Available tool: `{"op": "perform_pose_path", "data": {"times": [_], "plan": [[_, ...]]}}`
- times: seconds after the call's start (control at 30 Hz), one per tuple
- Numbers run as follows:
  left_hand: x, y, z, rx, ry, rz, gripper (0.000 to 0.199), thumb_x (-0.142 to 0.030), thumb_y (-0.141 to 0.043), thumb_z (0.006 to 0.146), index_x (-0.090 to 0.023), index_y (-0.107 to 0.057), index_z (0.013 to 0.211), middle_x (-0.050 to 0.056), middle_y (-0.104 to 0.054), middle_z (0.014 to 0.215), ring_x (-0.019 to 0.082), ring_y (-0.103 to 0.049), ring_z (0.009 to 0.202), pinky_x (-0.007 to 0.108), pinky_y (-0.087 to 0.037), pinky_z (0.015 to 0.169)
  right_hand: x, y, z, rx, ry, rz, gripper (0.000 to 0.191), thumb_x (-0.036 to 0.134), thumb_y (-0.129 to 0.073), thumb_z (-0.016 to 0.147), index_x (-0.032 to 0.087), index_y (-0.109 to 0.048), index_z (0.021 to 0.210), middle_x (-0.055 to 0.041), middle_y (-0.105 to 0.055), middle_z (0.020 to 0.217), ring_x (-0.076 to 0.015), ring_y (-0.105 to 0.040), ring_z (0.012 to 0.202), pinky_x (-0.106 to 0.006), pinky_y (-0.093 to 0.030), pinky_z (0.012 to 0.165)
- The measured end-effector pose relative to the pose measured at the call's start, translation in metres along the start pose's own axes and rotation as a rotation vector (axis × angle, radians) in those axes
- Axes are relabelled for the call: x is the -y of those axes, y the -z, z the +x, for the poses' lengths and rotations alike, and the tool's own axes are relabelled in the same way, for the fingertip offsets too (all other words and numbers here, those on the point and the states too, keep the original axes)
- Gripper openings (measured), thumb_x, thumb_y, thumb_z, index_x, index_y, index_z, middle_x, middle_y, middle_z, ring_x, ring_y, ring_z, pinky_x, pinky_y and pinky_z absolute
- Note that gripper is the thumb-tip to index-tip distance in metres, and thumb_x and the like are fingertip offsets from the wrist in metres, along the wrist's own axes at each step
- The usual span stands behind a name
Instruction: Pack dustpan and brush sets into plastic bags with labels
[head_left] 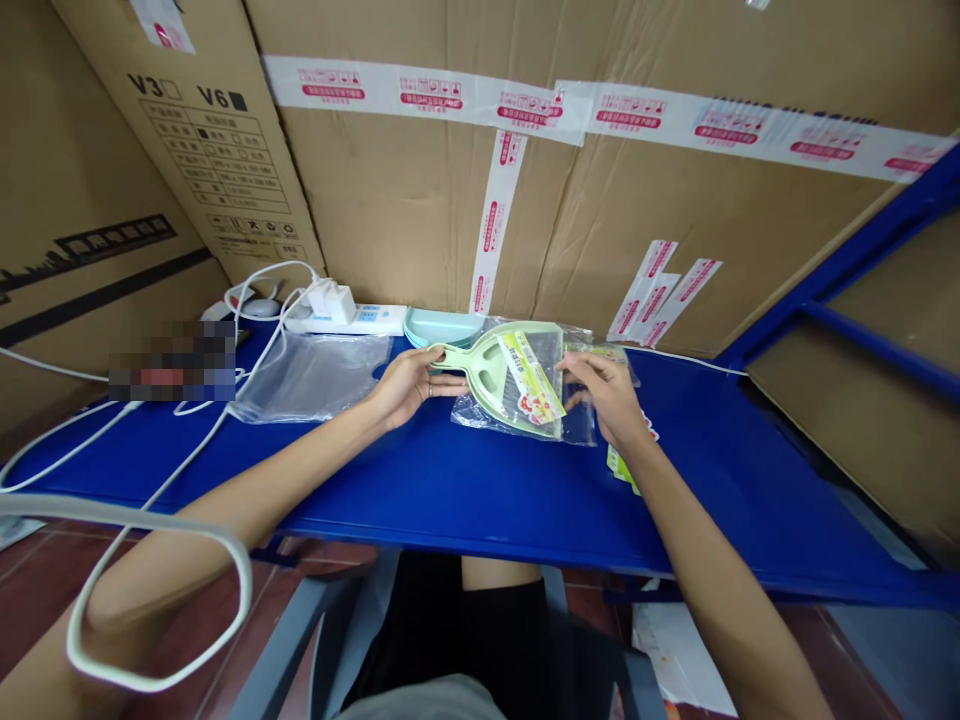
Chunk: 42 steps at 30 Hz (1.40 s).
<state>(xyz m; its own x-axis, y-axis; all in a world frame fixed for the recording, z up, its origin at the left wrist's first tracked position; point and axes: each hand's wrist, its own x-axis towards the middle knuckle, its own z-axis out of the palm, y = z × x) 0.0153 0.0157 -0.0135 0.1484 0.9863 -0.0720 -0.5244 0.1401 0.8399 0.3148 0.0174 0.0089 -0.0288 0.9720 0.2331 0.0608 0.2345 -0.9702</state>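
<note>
- Surface [480,500], blue.
- Clear bag [579,428], around dustpan's wide end.
- Dustpan [487,378], pale green, above surface.
- Right hand [611,392], at dustpan's wide edge (cannot tell if grip pinches).
- Left hand [403,388], grip closed on dustpan's handle.

The blue tabletop [480,500] is open front centre; cardboard [405,210] blocks behind, cables [150,517] left.

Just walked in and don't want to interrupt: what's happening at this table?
A person's left hand holds a pale green dustpan by its handle. Its wide end, bearing a yellow-green label, sits in a clear bag, which the right hand grips at the edge. Other clear plastic lies further left.
</note>
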Motion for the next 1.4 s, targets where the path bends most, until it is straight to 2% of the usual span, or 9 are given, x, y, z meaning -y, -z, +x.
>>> {"op": "perform_pose_path", "data": {"times": [0.13,0.27,0.4,0.57,0.77,0.87,1.03,1.2,1.4], "plan": [[0.000,0.000,0.000,-0.001,-0.004,0.007,0.012,-0.015,-0.061,0.098,-0.010,-0.069,0.092,0.017,-0.080,0.100,0.031,-0.082,0.086,0.052,-0.067,0.094,-0.003,-0.001,0.000,0.026,-0.024,-0.036,0.041,0.056,-0.093,0.066,0.023,-0.080,0.084,-0.0061,-0.073,0.093,-0.0196,-0.063,0.082,-0.023,-0.054,0.046],[0.000,-0.001,-0.001,-0.002,0.005,0.040,0.011,-0.016,-0.060,0.098,-0.009,-0.069,0.094,0.019,-0.080,0.102,0.030,-0.082,0.084,0.051,-0.067,0.091,-0.007,-0.004,0.000,0.032,-0.030,-0.046,0.039,0.050,-0.097,0.060,0.022,-0.075,0.075,-0.0038,-0.072,0.084,-0.0170,-0.061,0.073,-0.025,-0.053,0.050],[-0.001,-0.002,-0.001,-0.016,-0.005,0.031,0.011,-0.015,-0.059,0.098,-0.011,-0.065,0.090,0.015,-0.079,0.095,0.030,-0.082,0.081,0.049,-0.069,0.084,-0.004,-0.001,0.001,-0.015,-0.052,0.114,0.029,0.042,-0.095,0.061,0.025,-0.075,0.073,-0.0035,-0.076,0.104,-0.0195,-0.067,0.089,-0.029,-0.058,0.066],[0.000,-0.001,-0.001,-0.010,0.011,0.009,0.012,-0.015,-0.059,0.098,-0.012,-0.064,0.087,0.014,-0.078,0.095,0.029,-0.082,0.079,0.053,-0.067,0.090,-0.001,0.003,0.002,0.128,-0.090,0.171,0.017,0.045,-0.079,0.076,0.028,-0.079,0.080,-0.0032,-0.079,0.104,-0.0260,-0.071,0.100,-0.038,-0.061,0.079],[0.000,0.000,0.000,0.003,0.026,0.017,0.013,-0.017,-0.057,0.100,-0.011,-0.068,0.093,0.015,-0.079,0.098,0.029,-0.082,0.082,0.050,-0.067,0.090,0.001,-0.003,-0.007,0.331,0.005,-0.046,0.041,0.048,-0.090,0.074,0.031,-0.084,0.110,-0.0053,-0.081,0.117,-0.0328,-0.068,0.121,-0.050,-0.054,0.107],[0.000,0.000,0.000,0.015,0.021,0.011,0.013,-0.016,-0.058,0.099,-0.011,-0.068,0.092,0.016,-0.080,0.099,0.029,-0.082,0.083,0.050,-0.067,0.091,0.004,-0.007,-0.010,0.343,0.089,-0.171,0.050,0.053,-0.094,0.070,0.030,-0.084,0.114,-0.0069,-0.079,0.125,-0.0339,-0.065,0.128,-0.055,-0.046,0.117],[-0.001,0.000,0.001,0.010,0.016,-0.004,0.014,-0.015,-0.057,0.100,-0.011,-0.067,0.090,0.017,-0.080,0.101,0.029,-0.082,0.080,0.051,-0.067,0.092,-0.002,-0.011,-0.008,0.229,0.180,-0.229,0.056,0.052,-0.097,0.067,0.027,-0.083,0.115,-0.0080,-0.075,0.130,-0.0327,-0.066,0.126,-0.051,-0.049,0.115],[-0.002,-0.001,0.001,0.009,0.004,-0.011,0.014,-0.016,-0.058,0.099,-0.011,-0.068,0.092,0.015,-0.079,0.099,0.030,-0.082,0.084,0.052,-0.066,0.095,-0.010,-0.008,-0.006,0.182,0.147,-0.041,0.032,0.050,-0.083,0.086,0.033,-0.082,0.113,-0.0035,-0.077,0.124,-0.0277,-0.069,0.119,-0.047,-0.053,0.109],[0.000,0.000,0.000,0.008,0.013,-0.016,0.014,-0.015,-0.058,0.099,-0.009,-0.069,0.094,0.017,-0.079,0.101,0.030,-0.082,0.084,0.053,-0.066,0.094,-0.006,-0.009,-0.007,0.245,0.117,-0.028,0.045,0.043,-0.094,0.073,0.030,-0.082,0.115,-0.0047,-0.075,0.129,-0.0280,-0.069,0.121,-0.048,-0.052,0.113]]}}
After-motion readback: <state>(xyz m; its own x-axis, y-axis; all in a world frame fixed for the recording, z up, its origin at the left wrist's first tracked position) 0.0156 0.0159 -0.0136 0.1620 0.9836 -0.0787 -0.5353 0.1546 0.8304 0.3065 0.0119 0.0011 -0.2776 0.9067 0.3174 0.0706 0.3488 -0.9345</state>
